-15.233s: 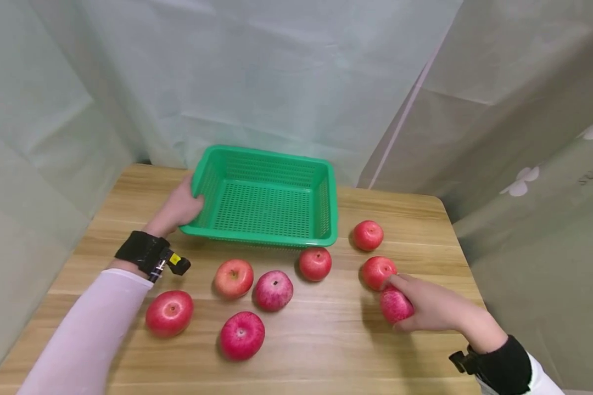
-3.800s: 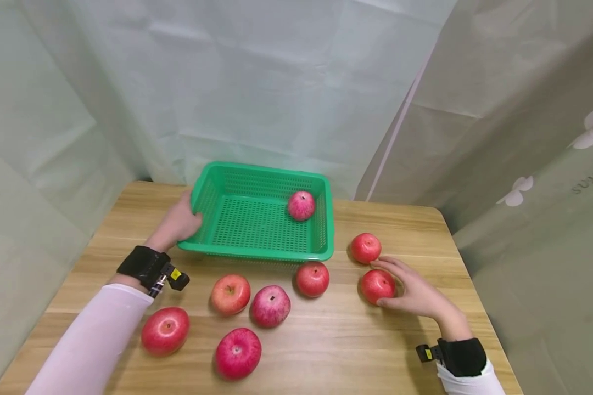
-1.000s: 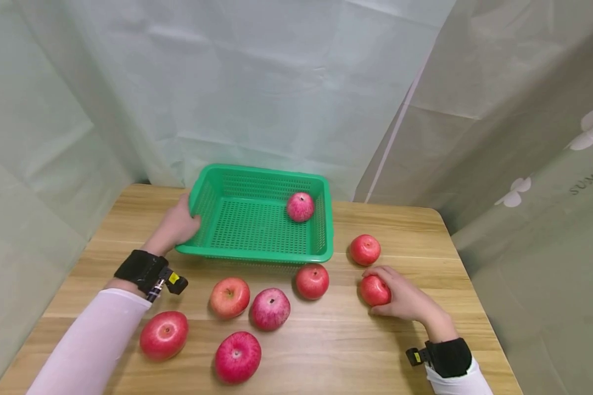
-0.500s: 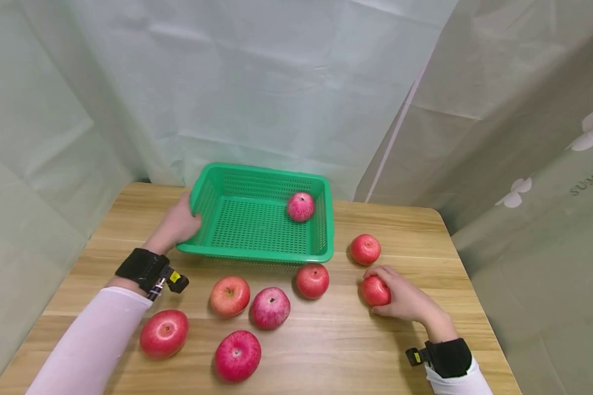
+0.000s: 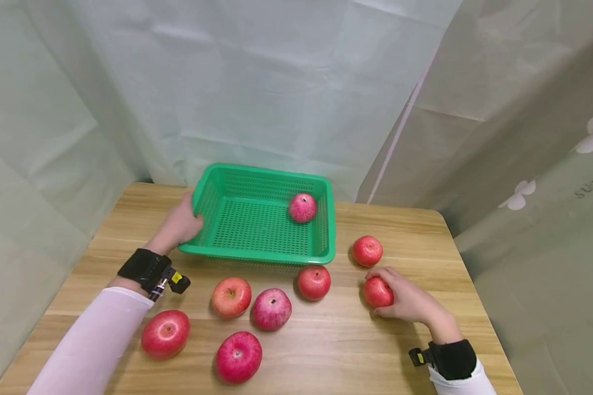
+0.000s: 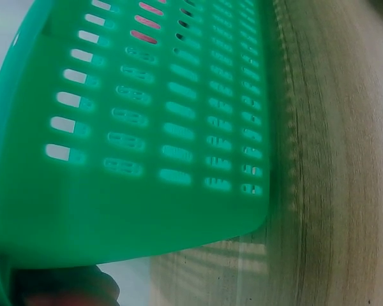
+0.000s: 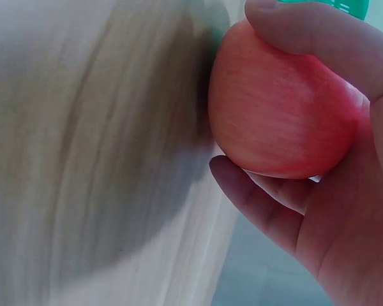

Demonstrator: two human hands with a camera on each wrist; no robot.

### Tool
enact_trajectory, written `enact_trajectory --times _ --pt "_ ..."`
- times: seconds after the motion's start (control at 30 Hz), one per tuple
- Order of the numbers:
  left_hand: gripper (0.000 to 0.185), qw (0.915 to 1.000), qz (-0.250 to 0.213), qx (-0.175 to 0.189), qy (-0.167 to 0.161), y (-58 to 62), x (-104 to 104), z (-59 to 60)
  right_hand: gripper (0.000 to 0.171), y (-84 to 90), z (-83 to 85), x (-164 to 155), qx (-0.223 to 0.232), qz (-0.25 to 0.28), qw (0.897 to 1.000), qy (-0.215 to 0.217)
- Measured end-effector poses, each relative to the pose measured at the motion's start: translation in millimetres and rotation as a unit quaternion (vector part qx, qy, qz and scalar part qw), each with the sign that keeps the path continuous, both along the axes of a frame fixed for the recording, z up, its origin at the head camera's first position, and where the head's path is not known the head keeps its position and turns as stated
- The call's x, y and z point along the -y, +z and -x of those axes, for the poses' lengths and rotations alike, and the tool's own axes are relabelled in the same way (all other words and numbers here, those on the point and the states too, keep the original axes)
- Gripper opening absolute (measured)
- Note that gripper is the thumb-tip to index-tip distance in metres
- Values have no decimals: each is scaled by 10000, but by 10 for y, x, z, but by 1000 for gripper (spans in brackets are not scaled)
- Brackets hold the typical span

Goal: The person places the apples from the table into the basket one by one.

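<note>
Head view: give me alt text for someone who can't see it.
A person's right hand grips a red apple on a wooden table, while the left hand holds the left rim of a green plastic basket with one pink-red apple inside. Six more apples lie loose on the table in front of and right of the basket.

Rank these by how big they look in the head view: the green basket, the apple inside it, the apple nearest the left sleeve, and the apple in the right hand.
1. green basket
2. apple nearest the left sleeve, though it lies closer to the camera
3. and 4. apple inside the basket and apple in the right hand: too alike to rank, and the fingers partly cover the latter.
</note>
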State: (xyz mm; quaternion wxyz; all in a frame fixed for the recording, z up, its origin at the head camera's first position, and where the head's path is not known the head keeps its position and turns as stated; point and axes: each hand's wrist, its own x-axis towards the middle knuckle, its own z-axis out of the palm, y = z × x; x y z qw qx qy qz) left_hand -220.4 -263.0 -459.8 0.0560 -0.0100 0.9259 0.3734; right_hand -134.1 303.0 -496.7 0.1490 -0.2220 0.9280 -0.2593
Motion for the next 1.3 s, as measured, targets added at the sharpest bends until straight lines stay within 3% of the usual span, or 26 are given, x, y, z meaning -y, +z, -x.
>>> enact_trajectory --times 0.63,1.1,1.3 --pt "72 10000 55 27 -8 -1 -3 5 74 150 60 41 -43 -67 10000 -25" --pt "70 10000 26 14 7 12 -5 -18 70 314 88 115 -366 55 9990 243" --pt "70 10000 54 7 39 16 -16 -16 71 373 112 133 -269 15 9994 230"
